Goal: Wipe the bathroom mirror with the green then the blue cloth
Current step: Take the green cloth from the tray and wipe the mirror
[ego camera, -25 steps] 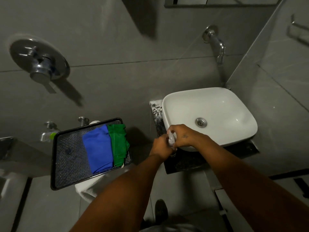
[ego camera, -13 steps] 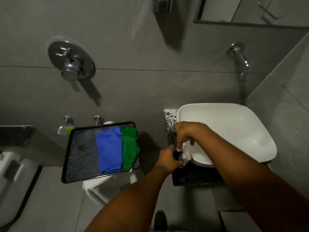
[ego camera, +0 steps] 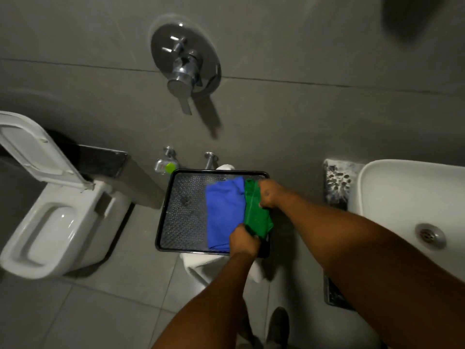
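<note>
A folded green cloth [ego camera: 255,212] lies at the right side of a black tray [ego camera: 181,210], with a folded blue cloth [ego camera: 224,212] beside it on the left. My left hand [ego camera: 244,241] grips the near end of the green cloth. My right hand [ego camera: 270,193] pinches its far right edge. The mirror is out of view.
The tray rests on a white stool [ego camera: 203,269]. A white toilet [ego camera: 52,222] with its lid up stands at the left. A white basin [ego camera: 412,197] on a speckled counter [ego camera: 336,183] is at the right. A chrome shower mixer [ego camera: 185,69] sits on the grey wall.
My hands left the small bottle by the basin and moved left to the tray, where both took hold of the green cloth. The view swung left, bringing the toilet in.
</note>
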A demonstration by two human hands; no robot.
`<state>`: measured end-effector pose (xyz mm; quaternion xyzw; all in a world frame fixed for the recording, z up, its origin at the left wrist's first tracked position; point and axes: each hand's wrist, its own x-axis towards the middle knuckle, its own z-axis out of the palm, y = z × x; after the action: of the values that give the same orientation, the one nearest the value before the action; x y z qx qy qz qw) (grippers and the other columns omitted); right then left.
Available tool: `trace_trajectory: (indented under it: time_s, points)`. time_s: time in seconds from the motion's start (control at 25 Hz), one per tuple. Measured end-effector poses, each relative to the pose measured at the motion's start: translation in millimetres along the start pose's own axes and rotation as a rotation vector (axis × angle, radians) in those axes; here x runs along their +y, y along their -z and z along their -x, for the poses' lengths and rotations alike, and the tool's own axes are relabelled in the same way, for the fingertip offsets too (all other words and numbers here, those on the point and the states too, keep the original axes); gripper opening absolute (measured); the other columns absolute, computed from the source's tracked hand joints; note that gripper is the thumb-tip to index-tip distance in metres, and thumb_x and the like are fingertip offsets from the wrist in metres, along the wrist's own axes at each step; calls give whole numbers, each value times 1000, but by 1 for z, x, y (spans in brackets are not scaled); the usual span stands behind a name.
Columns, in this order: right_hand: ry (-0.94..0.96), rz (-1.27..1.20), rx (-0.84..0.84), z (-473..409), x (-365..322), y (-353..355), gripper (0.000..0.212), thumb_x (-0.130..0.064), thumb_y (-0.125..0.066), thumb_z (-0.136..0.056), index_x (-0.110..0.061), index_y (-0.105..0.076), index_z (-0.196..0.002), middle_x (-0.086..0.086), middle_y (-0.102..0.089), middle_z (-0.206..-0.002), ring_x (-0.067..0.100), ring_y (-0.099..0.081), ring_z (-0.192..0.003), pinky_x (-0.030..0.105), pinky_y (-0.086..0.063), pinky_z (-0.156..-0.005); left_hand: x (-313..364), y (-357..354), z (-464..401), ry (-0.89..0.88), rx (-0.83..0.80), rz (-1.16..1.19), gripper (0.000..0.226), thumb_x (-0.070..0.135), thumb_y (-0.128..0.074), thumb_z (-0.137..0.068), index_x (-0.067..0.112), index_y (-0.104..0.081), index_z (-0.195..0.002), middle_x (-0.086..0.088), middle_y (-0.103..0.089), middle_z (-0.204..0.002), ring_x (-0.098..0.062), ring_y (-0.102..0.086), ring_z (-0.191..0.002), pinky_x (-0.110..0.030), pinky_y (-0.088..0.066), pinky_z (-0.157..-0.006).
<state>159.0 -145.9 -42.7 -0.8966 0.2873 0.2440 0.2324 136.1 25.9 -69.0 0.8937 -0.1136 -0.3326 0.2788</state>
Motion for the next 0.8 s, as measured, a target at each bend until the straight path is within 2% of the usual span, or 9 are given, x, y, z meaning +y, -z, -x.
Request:
trace_trajectory:
  time_s: [0.08,0.16,0.24,0.4,0.48,0.56,0.64,0.72,0.8]
  points:
    - [-29,32,8,-22,-1,-6,65,-13,-76,-74,-5,-49,-133,19,-54,-137,35,-56,-122,40,-50,-101,-8,-6,-12,8,-2,25,32,18,-67,-84,3,-66,-112,-21,-70,-116,-35,-65,-111,-37,-50,-90]
    - [-60,44,-22,-35,-2,-10,78,-17,-82,-70,-6,-44,-138,19,-51,-140,36,-54,-125,41,-49,-102,-11,-10,-20,23,4,39,30,21,-67,-86,3,-67,-110,-20,-71,-113,-34,-65,-108,-38,-53,-89]
    - [-57,66,-41,-42,-1,-14,71,-20,-82,-69,-7,-52,-132,17,-57,-136,34,-58,-121,38,-51,-99,-11,-14,-27,43,21,56,32,27,-69,-85,5,-67,-107,-18,-72,-111,-34,-66,-106,-37,-54,-87]
    - [-85,44,-64,-39,-1,-13,48,-15,-71,-79,-4,-60,-125,17,-62,-131,31,-63,-116,35,-53,-95,-2,-21,-37,159,-17,136,48,37,-75,-74,9,-61,-110,-14,-69,-111,-34,-65,-105,-34,-52,-82]
    - [-58,47,-77,-25,-5,5,43,-14,-71,-79,-5,-63,-121,16,-65,-126,29,-65,-111,34,-55,-92,8,-19,-38,228,-117,257,53,31,-78,-67,7,-64,-111,-15,-70,-111,-34,-67,-103,-34,-55,-84]
    - [-20,78,-39,-6,-9,44,40,-14,-72,-79,-6,-66,-117,15,-69,-119,28,-67,-105,32,-56,-87,34,-8,-36,220,-198,453,50,22,-75,-60,4,-70,-106,-18,-74,-107,-35,-70,-98,-42,-58,-88]
    - [16,113,51,19,-15,100,36,-14,-71,-80,-6,-68,-114,15,-71,-114,27,-68,-101,31,-56,-83,73,11,-34,133,-192,606,33,12,-72,-62,5,-72,-94,-20,-76,-98,-36,-72,-89,-47,-60,-83]
    - [23,124,223,62,-21,174,38,-15,-71,-79,-9,-67,-116,14,-71,-115,27,-68,-101,31,-56,-84,130,47,-21,-22,-167,714,13,1,-69,-70,8,-70,-81,-15,-76,-78,-31,-72,-73,-39,-62,-68]
    - [20,114,436,120,-26,252,48,-15,-71,-78,-16,-63,-125,12,-68,-121,29,-65,-108,31,-54,-88,200,88,4,-230,-176,760,14,-4,-64,-74,7,-69,-81,-14,-72,-71,-29,-67,-65,-31,-56,-57]
